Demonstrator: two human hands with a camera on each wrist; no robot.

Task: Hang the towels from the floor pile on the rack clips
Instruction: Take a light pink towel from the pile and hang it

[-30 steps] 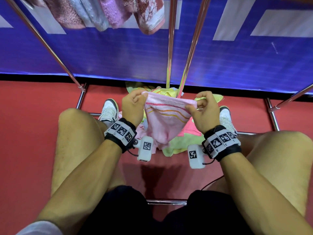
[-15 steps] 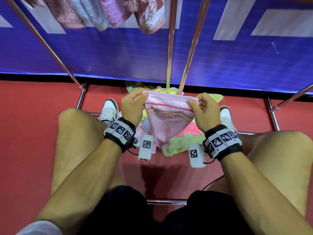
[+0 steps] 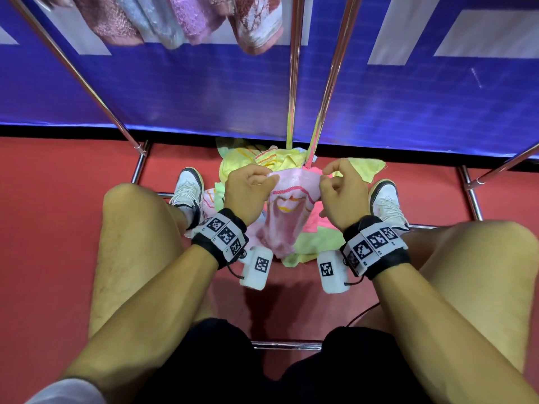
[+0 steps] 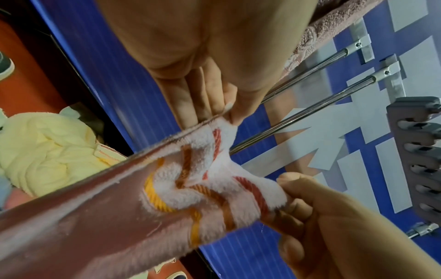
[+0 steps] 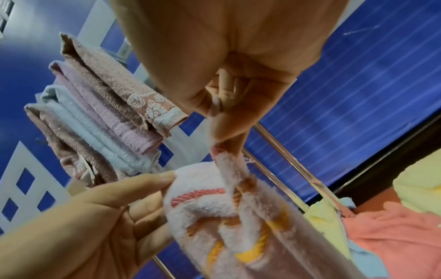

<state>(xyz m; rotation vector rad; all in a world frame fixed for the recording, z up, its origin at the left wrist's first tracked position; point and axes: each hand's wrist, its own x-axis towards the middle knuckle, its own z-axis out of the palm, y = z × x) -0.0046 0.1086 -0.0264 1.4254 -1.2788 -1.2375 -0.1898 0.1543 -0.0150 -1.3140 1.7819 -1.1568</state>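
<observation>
While the left hand [image 3: 248, 191] and right hand [image 3: 342, 193] pinch its top corners, the pink towel [image 3: 287, 217] sags between their fingers.

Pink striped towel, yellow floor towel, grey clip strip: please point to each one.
pink striped towel [image 3: 280, 225]: head view, hanging middle of the cloth.
yellow floor towel [image 4: 47, 145]: left wrist view, bunched middle folds.
grey clip strip [image 4: 420, 160]: left wrist view, slotted face.

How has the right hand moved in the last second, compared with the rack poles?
Yes. The right hand moved left, toward the left hand and the two centre rack poles, bunching the pink towel.
</observation>
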